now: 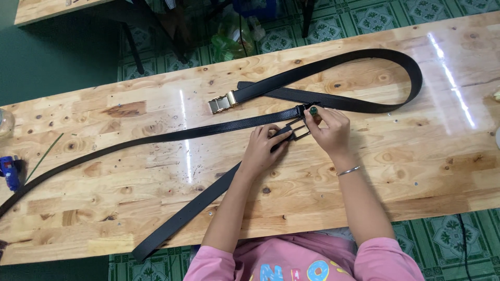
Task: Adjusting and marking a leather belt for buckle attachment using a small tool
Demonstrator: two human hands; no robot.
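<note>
Gold-buckled belt (333, 78) loops behind hands; table (416, 171) right bare.

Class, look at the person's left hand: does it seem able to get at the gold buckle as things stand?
Probably yes. The left hand is busy on the dark buckle, but only one flat belt strap lies between it and the gold buckle.

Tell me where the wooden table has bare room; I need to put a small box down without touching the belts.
Bare patches: the right end of the pine-plank table, right of the right hand, and the far left corner above the long black leather belt. Crowded: the middle, where the left hand, the dark buckle and the gold-buckled looped black belt meet.
</note>
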